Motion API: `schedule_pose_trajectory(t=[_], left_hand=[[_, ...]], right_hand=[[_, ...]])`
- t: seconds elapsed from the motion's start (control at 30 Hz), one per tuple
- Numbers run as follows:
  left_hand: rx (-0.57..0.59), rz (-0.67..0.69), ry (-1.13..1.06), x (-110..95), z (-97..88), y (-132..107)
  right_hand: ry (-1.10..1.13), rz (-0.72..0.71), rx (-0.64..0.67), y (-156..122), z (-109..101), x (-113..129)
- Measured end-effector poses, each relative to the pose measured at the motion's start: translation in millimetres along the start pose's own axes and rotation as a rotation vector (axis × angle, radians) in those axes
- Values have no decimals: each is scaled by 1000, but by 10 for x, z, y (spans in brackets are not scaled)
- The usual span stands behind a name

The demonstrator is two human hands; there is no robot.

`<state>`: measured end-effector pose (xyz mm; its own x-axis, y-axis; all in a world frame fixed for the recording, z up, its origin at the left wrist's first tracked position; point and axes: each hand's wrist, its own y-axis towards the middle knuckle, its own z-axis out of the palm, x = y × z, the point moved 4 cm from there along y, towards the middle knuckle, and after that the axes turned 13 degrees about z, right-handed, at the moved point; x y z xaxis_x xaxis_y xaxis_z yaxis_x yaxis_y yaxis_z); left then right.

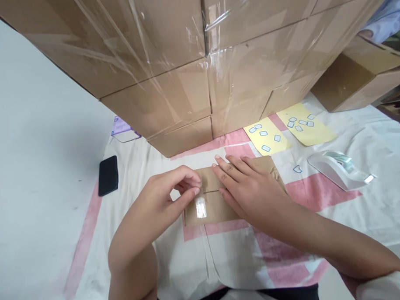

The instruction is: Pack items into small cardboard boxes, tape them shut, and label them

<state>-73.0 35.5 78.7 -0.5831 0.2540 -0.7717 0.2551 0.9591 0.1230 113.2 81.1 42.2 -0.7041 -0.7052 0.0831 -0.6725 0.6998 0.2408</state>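
A flat piece of brown cardboard (218, 209), with a dark seam across its middle, lies on the cloth in front of me. A shiny strip of clear tape (201, 208) is on its left part. My left hand (175, 190) is closed in a pinch over the cardboard's left end, at the upper end of the tape, which it seems to grip; the fingertips partly hide it. My right hand (245, 183) is open and rests flat on the cardboard, fingers stretched out over the seam. Right of it, the cardboard's corner (275, 173) looks crumpled or torn.
Stacked cardboard boxes (181, 98) wrapped in clear film rise behind. Two yellow sheets (268, 147) bear small blue-edged labels. A white tape dispenser (335, 169) is at right, a black phone (108, 176) and purple-white box (123, 130) at left. An open carton (358, 92) stands far right.
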Motion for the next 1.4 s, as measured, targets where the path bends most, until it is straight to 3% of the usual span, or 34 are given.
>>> schedule_pose_trajectory(t=[0.6, 0.83, 1.4], left_hand=[[59, -8, 43, 48, 77, 74], [138, 5, 71, 30, 103, 84], [148, -42, 79, 33, 151, 74]], right_hand=[[111, 9, 2, 53, -5, -106], [106, 10, -6, 42, 11, -99], [134, -5, 10, 47, 11, -118]])
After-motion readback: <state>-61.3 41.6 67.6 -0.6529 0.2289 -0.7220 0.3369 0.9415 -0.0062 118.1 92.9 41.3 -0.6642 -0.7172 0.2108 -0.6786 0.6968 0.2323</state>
